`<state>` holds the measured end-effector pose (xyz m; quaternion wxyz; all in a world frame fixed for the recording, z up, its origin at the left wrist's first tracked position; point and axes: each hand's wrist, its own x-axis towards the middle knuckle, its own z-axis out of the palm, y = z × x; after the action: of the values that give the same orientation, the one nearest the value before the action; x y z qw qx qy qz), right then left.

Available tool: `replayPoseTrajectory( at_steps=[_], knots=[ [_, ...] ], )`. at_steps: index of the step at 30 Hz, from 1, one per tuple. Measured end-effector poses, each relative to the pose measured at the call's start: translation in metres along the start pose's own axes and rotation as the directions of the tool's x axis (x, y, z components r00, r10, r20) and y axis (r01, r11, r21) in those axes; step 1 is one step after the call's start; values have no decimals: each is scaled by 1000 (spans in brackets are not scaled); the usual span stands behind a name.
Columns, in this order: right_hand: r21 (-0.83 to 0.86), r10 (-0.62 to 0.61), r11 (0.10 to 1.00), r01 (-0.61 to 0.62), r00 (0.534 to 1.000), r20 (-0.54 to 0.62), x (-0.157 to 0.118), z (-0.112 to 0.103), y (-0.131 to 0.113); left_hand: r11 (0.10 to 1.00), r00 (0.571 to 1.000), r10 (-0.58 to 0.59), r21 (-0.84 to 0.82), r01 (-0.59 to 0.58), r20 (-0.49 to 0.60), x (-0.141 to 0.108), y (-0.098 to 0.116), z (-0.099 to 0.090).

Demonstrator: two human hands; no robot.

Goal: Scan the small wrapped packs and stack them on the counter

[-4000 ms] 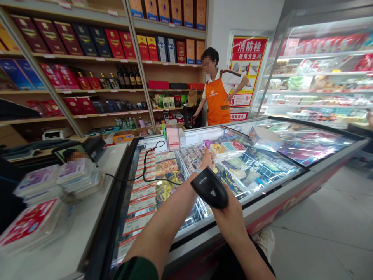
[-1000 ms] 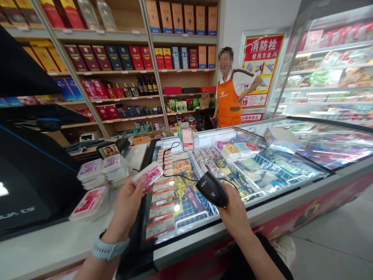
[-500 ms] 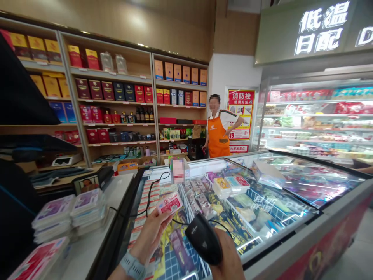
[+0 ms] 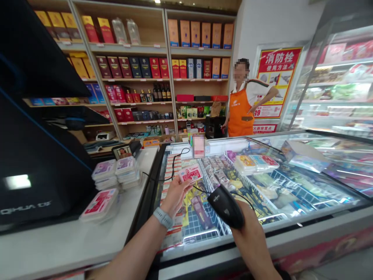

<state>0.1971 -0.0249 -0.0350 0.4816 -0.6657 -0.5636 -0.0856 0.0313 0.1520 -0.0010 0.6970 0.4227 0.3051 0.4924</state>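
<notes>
Now | left hand [image 4: 175, 197] raised, pinching labelled packet [image 4: 190, 173] | right hand [image 4: 250, 233] clutching barcode scanner [image 4: 225, 206]

The white checkout counter [image 4: 58, 249] carries two side-by-side stacks of flat plastic-wrapped packs [image 4: 115, 174] with purple-and-white labels. A single red-labelled pack [image 4: 99, 205] lies just in front of them, and a small framed photo display [image 4: 121, 152] stands at the far end.

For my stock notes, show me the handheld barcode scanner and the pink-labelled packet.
Handheld barcode scanner [image 4: 225, 206]: head view, on its black body.
Pink-labelled packet [image 4: 190, 173]: head view, on its label's middle.
</notes>
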Motion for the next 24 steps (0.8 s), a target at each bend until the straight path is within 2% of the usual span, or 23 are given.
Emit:
replayPoseTrajectory(
  at_steps=[5, 10, 15, 20, 24],
  knots=[
    [-18, -32, 999, 32, 999, 8, 2, -1, -3, 1000, 998, 12, -8, -12, 54, 1, 0, -1],
    [-15, -32, 999, 33, 999, 25, 2, 2, 2, 999, 1000, -9, 35, 9, -4, 5, -5, -8],
    [-4, 8, 1000, -7, 999, 32, 2, -2, 0, 999, 1000, -3, -43, 4, 9, 5, -5, -7],
    [-34, -35, 999, 37, 997, 72, 3, -6, 6, 995, 999, 3, -103, 2, 45, 5, -3, -4],
    [-20, -9, 1000, 10, 998, 60, 3, -6, 7, 999, 997, 38, -19, -37, 66, 10, -6, -10]
  ],
)
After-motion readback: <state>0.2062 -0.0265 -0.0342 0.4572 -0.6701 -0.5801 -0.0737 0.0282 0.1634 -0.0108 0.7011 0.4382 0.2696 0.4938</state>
